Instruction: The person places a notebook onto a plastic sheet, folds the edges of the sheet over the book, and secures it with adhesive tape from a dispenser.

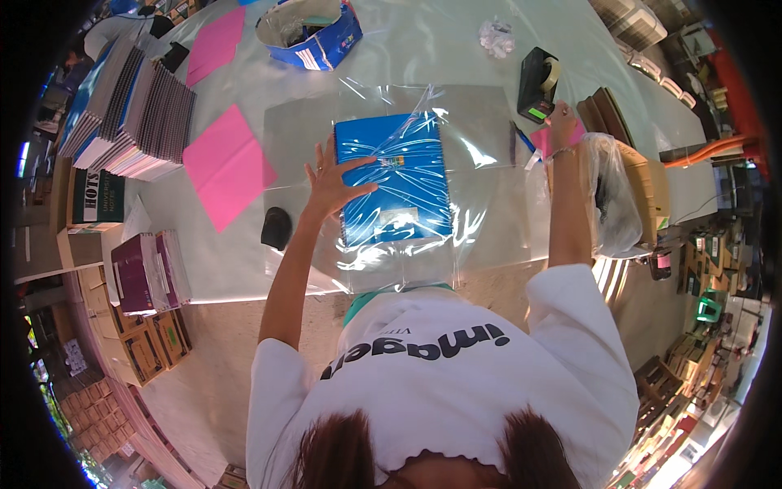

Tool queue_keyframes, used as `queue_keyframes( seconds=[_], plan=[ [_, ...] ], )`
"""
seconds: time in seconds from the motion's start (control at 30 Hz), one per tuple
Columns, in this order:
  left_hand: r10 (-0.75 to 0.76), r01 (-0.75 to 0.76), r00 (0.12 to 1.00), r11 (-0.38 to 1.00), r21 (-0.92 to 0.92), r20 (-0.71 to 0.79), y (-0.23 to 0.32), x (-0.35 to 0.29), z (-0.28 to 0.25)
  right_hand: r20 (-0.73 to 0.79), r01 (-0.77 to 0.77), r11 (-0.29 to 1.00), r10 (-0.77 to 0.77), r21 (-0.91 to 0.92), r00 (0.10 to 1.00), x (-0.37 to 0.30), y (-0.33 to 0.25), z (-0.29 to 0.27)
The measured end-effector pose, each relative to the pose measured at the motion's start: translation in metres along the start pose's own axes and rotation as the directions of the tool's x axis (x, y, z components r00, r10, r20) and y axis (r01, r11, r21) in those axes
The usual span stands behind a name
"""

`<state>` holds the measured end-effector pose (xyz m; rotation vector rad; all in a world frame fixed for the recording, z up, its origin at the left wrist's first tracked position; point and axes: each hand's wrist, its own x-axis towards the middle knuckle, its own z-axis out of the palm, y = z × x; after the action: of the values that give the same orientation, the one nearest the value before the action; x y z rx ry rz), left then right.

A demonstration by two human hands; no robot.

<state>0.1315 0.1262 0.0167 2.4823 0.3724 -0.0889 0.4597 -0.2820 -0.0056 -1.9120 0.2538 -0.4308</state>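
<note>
Clear film [476,134] is covering the blue notebook [407,189] near the desk's [419,57] front edge, the left hand [331,184] lying spread on it. Just beside the tape dispenser [533,88], the right hand [561,125] is showing no clear pinch; one cannot tell. Fetching tape [551,79] seems underway, next calling for a strip torn free.

bright light throws white glare streaks across the clear film [476,186] over and around the blue notebook [391,191], sharply seen; far to its left and right, edges bend toward black fisheye rims.
</note>
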Motion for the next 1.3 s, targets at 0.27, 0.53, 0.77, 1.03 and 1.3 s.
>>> queue_keyframes(
  seconds=[0.27, 0.53, 0.77, 1.03, 1.3],
  plan=[
    [-0.043, 0.043, 0.999, 0.999, -0.031, 0.025, -0.002, -0.004, -0.003, 0.355, -0.473, 0.867, 0.398, 0.155, 0.846, 0.038, -0.002, 0.003],
    [-0.089, 0.090, 0.996, 0.995, -0.033, 0.031, -0.002, -0.013, -0.008, 0.395, -0.457, 0.701, 0.264, 0.548, 0.880, -0.046, 0.006, 0.002],
    [0.000, 0.008, 0.997, 0.994, -0.107, 0.073, 0.008, 0.006, -0.002, 0.292, 0.075, 0.926, 0.040, -0.370, 0.956, 0.008, 0.063, -0.033],
    [-0.020, 0.021, 1.000, 0.997, -0.078, 0.012, -0.008, -0.009, -0.004, 0.963, 0.019, 1.000, -0.005, 0.000, 0.271, -0.225, -0.149, 0.038],
    [0.058, -0.058, 0.998, 0.998, -0.016, -0.019, -0.010, -0.008, -0.001, 0.979, 0.356, 0.933, -0.121, 0.056, 0.163, -0.288, -0.145, 0.111]
  ],
)
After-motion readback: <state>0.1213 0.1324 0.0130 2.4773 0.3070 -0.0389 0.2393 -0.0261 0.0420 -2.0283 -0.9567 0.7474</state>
